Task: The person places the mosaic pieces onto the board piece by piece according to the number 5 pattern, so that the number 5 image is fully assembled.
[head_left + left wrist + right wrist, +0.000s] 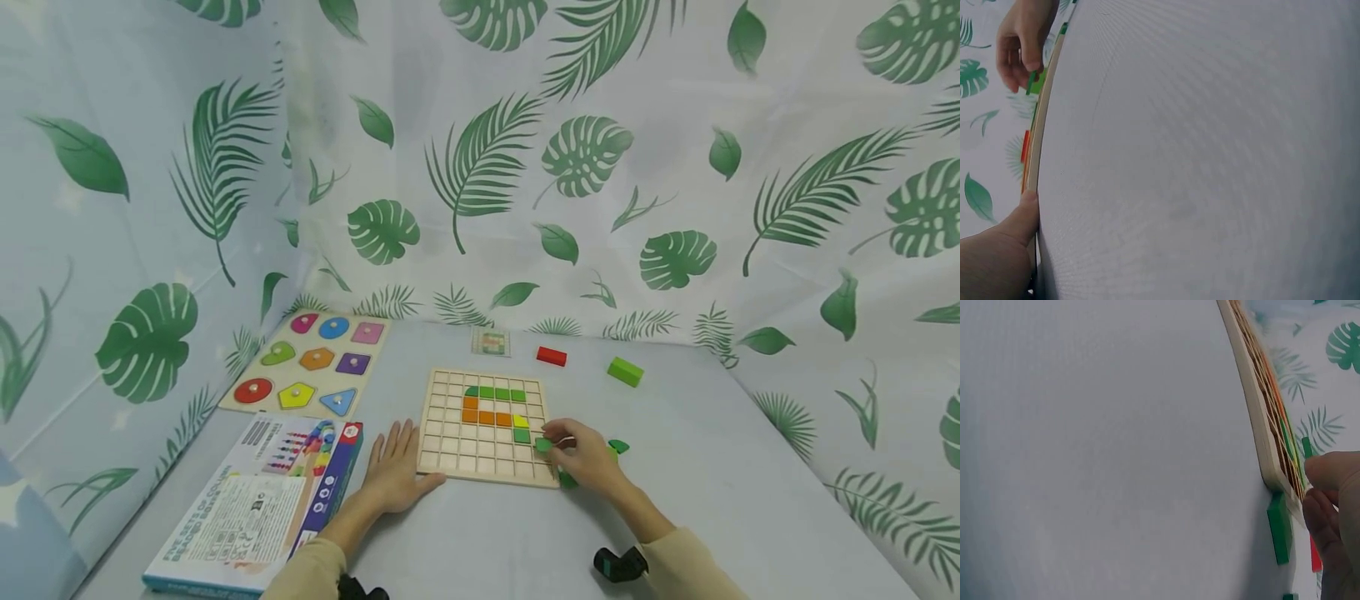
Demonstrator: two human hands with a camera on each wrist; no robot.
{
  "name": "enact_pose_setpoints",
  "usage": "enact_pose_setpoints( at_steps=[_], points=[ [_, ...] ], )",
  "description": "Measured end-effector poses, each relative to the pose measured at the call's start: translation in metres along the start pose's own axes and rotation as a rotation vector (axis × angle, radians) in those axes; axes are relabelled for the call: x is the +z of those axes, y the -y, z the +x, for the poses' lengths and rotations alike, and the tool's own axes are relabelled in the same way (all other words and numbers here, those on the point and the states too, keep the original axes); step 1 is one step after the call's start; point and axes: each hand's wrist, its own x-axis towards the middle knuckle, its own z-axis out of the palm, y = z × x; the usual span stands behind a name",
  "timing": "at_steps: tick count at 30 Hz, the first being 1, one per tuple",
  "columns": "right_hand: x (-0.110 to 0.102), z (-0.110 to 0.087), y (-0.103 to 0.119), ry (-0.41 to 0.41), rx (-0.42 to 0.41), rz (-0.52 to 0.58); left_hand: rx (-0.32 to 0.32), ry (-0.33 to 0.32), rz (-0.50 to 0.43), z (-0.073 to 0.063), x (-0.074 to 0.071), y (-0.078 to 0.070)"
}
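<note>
A wooden grid board (480, 463) lies on the table with green, orange and yellow tiles (487, 417) set in some of its squares. My left hand (393, 475) rests at the board's lower left corner, fingers spread and thumb along the near edge. Over the board's right side, my right hand (585, 457) pinches a small green tile (542, 445) between thumb and finger. The tile is raised above the board in the right wrist view. Beside the board's near right corner lies a green piece (1280, 528), and more green pieces (618, 446) are partly hidden behind the right hand.
A shape puzzle board (303, 381) with knobbed pieces lies at the back left, with a boxed bead set (255, 500) in front of it. Behind the grid board are a small pattern card (491, 342), a red block (551, 356) and a green block (626, 372). Leaf-printed cloth walls (480, 167) enclose the table.
</note>
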Motion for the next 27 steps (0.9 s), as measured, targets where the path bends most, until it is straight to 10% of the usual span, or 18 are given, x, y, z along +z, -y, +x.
enact_pose_setpoints(
  at_steps=[27],
  points=[
    [0.025,0.004,0.003,0.036,-0.12,-0.025,0.01,-0.002,-0.022,-0.001,-0.002,-0.001]
  ],
)
